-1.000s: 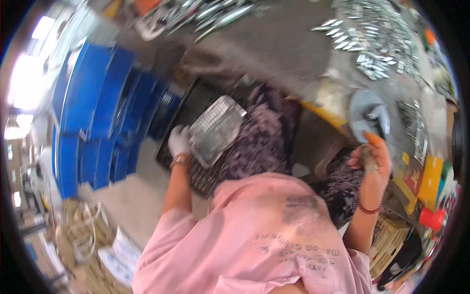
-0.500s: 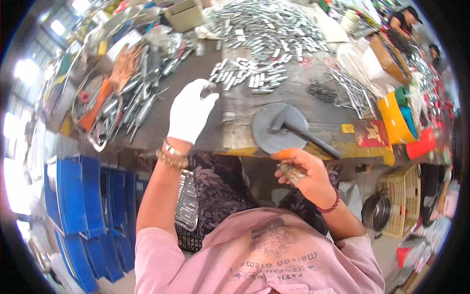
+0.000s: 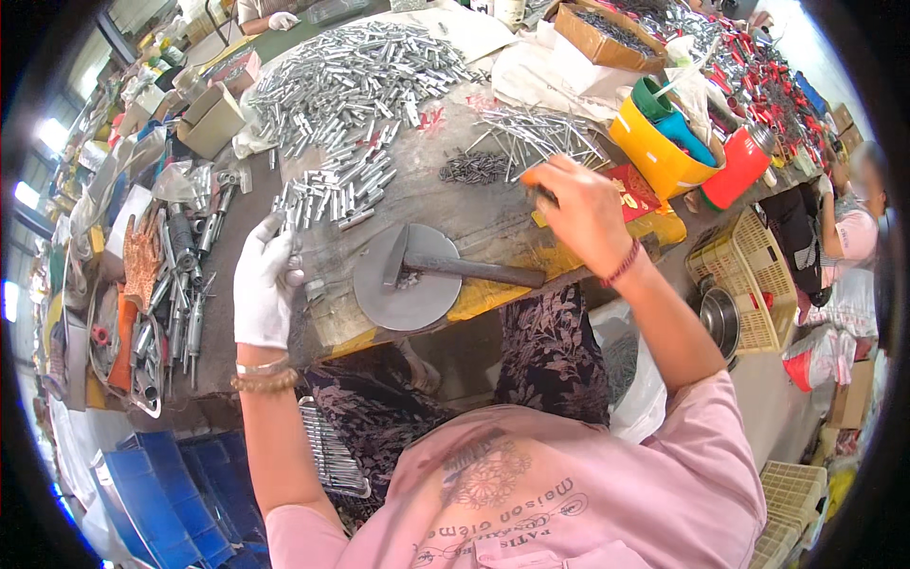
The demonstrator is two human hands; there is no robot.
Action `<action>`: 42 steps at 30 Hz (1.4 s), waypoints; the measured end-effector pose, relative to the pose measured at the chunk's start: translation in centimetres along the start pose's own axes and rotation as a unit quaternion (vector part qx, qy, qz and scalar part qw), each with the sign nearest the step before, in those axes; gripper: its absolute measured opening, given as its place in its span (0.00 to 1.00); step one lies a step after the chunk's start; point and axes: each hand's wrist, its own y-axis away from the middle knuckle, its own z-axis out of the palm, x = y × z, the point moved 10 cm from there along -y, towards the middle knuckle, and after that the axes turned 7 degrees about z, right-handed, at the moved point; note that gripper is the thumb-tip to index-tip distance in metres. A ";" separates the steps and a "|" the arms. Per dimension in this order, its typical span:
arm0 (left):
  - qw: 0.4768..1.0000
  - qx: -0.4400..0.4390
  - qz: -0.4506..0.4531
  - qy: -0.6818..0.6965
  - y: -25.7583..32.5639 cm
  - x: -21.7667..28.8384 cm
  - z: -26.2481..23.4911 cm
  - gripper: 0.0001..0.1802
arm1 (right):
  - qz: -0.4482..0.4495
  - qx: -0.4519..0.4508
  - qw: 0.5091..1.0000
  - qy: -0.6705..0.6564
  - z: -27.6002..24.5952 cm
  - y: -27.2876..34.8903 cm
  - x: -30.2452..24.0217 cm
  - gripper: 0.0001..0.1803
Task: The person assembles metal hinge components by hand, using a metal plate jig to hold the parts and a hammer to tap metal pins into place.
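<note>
My left hand (image 3: 264,289), in a white glove, hovers over the bench's near left side with its fingers curled. What it holds, if anything, is hidden. Just beyond it lies a group of short silver metal tubes (image 3: 336,190). My bare right hand (image 3: 580,211) is raised over the bench, close to a heap of small dark pins (image 3: 474,168) and a bundle of thin metal rods (image 3: 540,137). Its thumb and fingers are drawn together, their contents unclear. Between the hands, a hammer (image 3: 474,269) rests with its head on a round grey metal plate (image 3: 408,308).
A large pile of tubes (image 3: 351,81) covers the far bench. Tools (image 3: 180,275) lie at left. To the right stand a yellow container (image 3: 654,152), a red bottle (image 3: 739,169) and a cardboard box (image 3: 607,43). Blue bins (image 3: 161,493) sit below; another person (image 3: 853,228) is at far right.
The view has turned rightward. My right hand has moved from the bench's front edge out over the bench, near the rods and pins. My left hand remains near the tubes, its fingers curled.
</note>
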 end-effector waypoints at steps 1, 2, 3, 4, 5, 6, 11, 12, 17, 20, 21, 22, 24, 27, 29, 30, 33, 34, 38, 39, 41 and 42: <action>0.984 -0.023 -0.013 0.174 0.8 0.4 1.3 0.24 | -0.027 0.008 0.998 0.048 0.5 -1.0 0.4 0.10; 0.938 -0.046 -0.026 0.343 1.7 1.3 2.6 0.26 | -0.027 0.008 0.998 0.047 1.2 -2.0 1.4 0.10; 0.924 -0.065 -0.027 0.376 2.7 2.4 3.6 0.23 | -0.058 0.017 0.996 0.072 1.9 -3.1 1.7 0.10; 0.924 -0.065 -0.026 0.376 3.4 2.5 3.9 0.23 | -0.089 0.025 0.991 0.097 2.3 -3.9 1.7 0.10; 0.931 -0.071 -0.039 0.356 4.0 2.3 4.2 0.22 | -0.089 0.026 0.991 0.097 2.5 -4.7 2.1 0.10; 0.938 -0.076 -0.051 0.335 4.6 2.0 4.4 0.21 | -0.119 0.001 0.985 0.127 3.4 -5.3 1.9 0.09; 0.986 -0.100 -0.043 0.123 7.0 2.9 5.8 0.14 | -0.211 -0.045 0.961 0.171 5.2 -6.2 1.8 0.07; 0.986 -0.098 -0.046 0.123 7.5 3.2 6.1 0.14 | -0.229 -0.045 0.958 0.169 5.0 -6.1 1.5 0.09; 0.992 -0.118 0.026 -0.042 9.1 3.2 7.1 0.13 | -0.214 -0.053 0.971 0.098 2.9 -4.3 -1.1 0.11; 0.990 -0.103 0.035 -0.094 9.8 1.9 7.0 0.12 | -0.217 -0.037 0.975 -0.017 0.7 -0.9 -6.8 0.12; 0.986 -0.096 0.051 -0.123 9.9 1.6 6.9 0.12 | -0.226 -0.050 0.972 -0.040 0.9 0.4 -8.3 0.12; 0.986 -0.095 0.045 -0.126 9.9 1.1 6.8 0.12 | -0.232 -0.062 0.969 -0.061 0.9 1.7 -9.7 0.12; 0.946 -0.065 0.209 -0.239 10.2 3.8 6.7 0.11 | -0.238 -0.073 0.967 -0.059 1.4 4.0 -12.0 0.09; 0.937 -0.074 0.217 -0.265 10.2 4.7 6.8 0.10 | -0.230 -0.071 0.968 -0.063 2.8 5.2 -13.2 0.07; 0.942 -0.082 0.192 -0.263 9.9 4.1 6.6 0.10 | -0.234 -0.067 0.969 -0.042 3.4 5.4 -13.7 0.05; 0.938 -0.088 0.208 -0.263 10.0 4.3 6.7 0.11 | -0.234 -0.069 0.969 -0.044 3.5 5.4 -13.8 0.05; 0.931 -0.092 0.233 -0.267 10.1 4.4 6.8 0.12 | -0.246 -0.090 0.965 -0.029 4.4 5.4 -14.2 0.15; 0.927 -0.090 0.244 -0.271 10.2 4.5 6.9 0.12 | -0.251 -0.078 0.965 -0.021 4.4 5.5 -14.3 0.10; 0.917 -0.084 0.246 -0.302 10.3 4.7 7.2 0.12 | -0.258 -0.063 0.964 -0.005 4.4 5.6 -14.4 0.05; 0.915 -0.082 0.247 -0.308 10.3 4.7 7.2 0.11 | -0.258 -0.064 0.964 -0.006 4.4 5.6 -14.4 0.05; 0.913 -0.080 0.248 -0.314 10.3 4.7 7.1 0.11 | -0.261 -0.060 0.964 -0.008 4.3 5.6 -14.5 0.05; 0.915 -0.081 0.249 -0.306 10.3 4.6 7.0 0.11 | -0.260 -0.060 0.964 -0.008 4.3 5.6 -14.5 0.05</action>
